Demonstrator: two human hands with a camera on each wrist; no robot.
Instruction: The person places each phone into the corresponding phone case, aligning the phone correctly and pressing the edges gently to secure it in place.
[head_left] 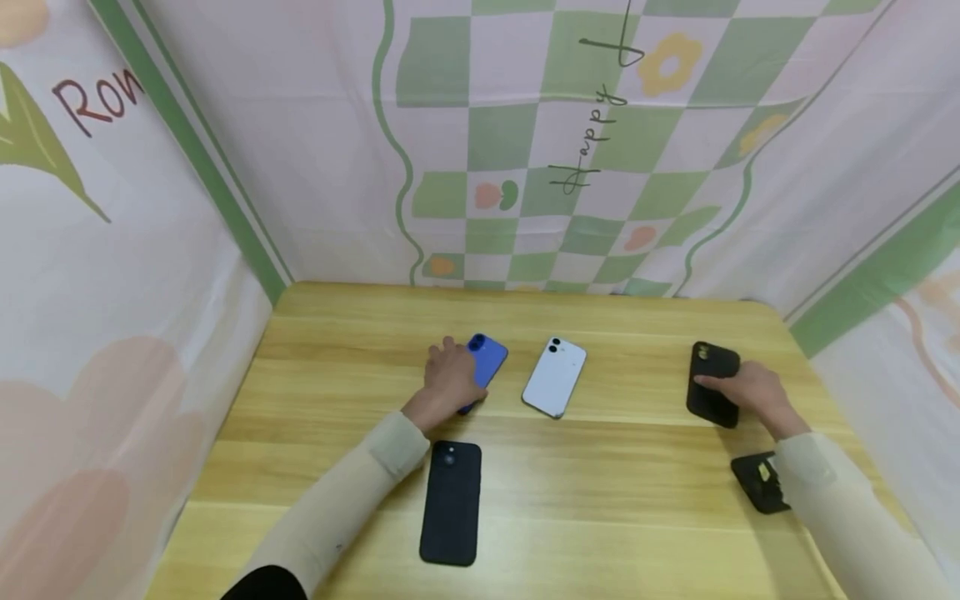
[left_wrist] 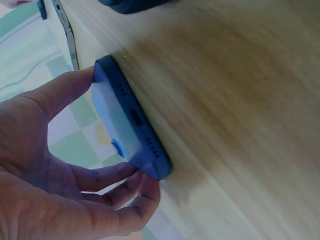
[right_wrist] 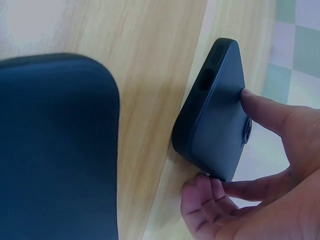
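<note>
We saw the left hand (head_left: 452, 372) pinch the blue phone (head_left: 491, 354) left of the white phone (head_left: 555, 377) and the right hand (head_left: 753, 392) grip a black phone (head_left: 708, 406) toward the right side of the table (head_left: 615, 475), and judged that edge-only holds might let either slip.

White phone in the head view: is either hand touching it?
No, the white phone lies on the table, apart from both the left hand and the right hand.
</note>
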